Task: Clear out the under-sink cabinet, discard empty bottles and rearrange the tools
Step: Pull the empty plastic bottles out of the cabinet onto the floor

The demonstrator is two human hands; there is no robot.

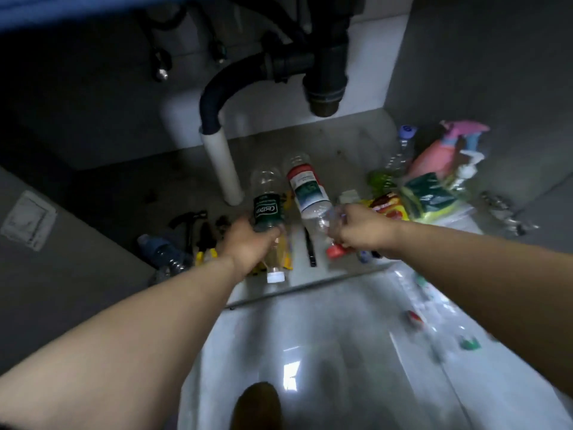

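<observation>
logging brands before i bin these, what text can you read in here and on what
"Cestbon": green-label bottle in the left hand, upside down in view.
Red-and-white-label bottle in the right hand: print too blurred.
Sticker on the left cabinet wall: unreadable.
Red and yellow packet: blurred.

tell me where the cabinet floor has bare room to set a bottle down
Bare floor lies left of the white pipe, behind the hammer, back to the wall. A smaller patch sits between pipe and spray bottle. The right corner and front edge are crowded.
</observation>
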